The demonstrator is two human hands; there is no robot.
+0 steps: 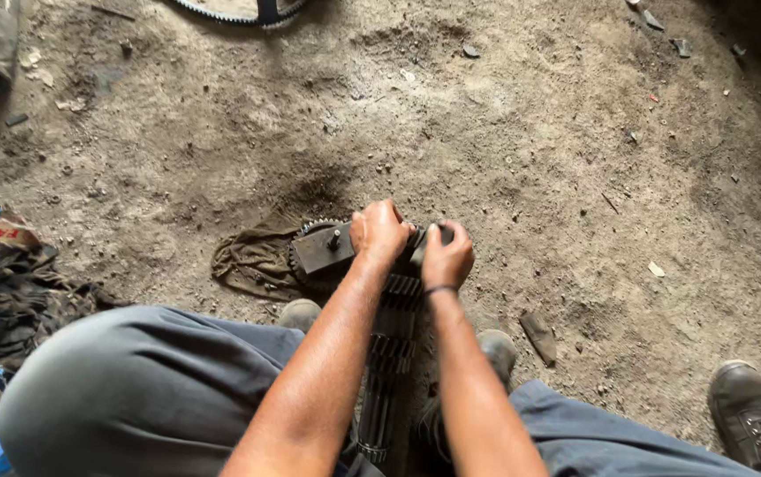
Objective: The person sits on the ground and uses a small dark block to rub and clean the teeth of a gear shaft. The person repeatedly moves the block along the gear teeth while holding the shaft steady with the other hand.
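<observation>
The person is sitting low over a dirt floor (530, 132) with knees spread, and a long gear shaft (391, 353) is standing nearly upright between the shoes, its stacked toothed gears running down toward 6 o'clock. Standing it on end between the feet is bracing it, so both hands are free to be working at its top.

The left hand (378, 231) is clenching over the top of the shaft, fingers curled down onto a dark metal puller bar (323, 249) that is lying across the end and sticking out toward 9 o'clock, with a small bolt (334, 237) rising from it. The right hand (446, 256) is closing its fingers around a dark part at the 3 o'clock end of the same assembly; what exactly it is gripping cannot be told.

A toothed gear rim (305, 231) is showing just behind the bar. An oily rag (252, 261) is lying on the dirt at 9 o'clock of the hands, keeping close by. A large ring gear (243, 12) is lying well apart at 12 o'clock.
</observation>
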